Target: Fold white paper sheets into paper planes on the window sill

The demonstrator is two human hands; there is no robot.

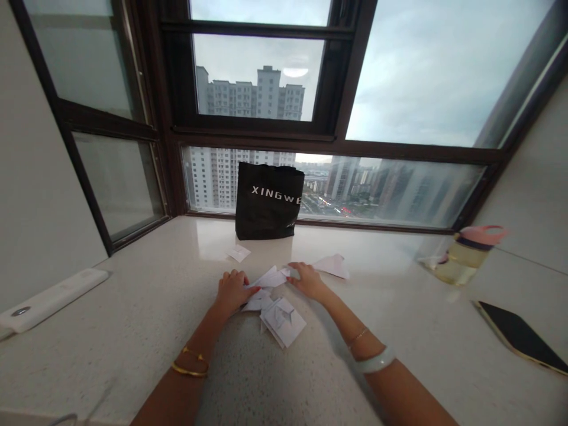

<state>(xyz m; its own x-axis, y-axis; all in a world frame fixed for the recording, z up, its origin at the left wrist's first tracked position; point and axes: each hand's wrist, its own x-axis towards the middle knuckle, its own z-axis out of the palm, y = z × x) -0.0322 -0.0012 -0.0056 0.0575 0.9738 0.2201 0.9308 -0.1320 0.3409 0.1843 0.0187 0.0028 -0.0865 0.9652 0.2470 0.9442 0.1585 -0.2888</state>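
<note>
A folded piece of white paper [270,277] lies between my two hands, above a small heap of other folded papers. My left hand [233,291] grips its left end, thumb stretched along the near edge and fingers curled. At the other end, my right hand [305,280] pinches the paper between thumb and fingers. Just below, a stack of folded paper squares [284,321] rests on the counter. Beyond my right hand lies a loose paper piece [332,266]. A small paper square [239,253] sits farther off to the left.
A black bag [269,216] with white lettering stands against the window. To the right are a drink bottle [464,260] with a pink lid and a dark tablet-like device [521,334]. A white power strip [55,299] lies at the left on the pale speckled counter [133,349].
</note>
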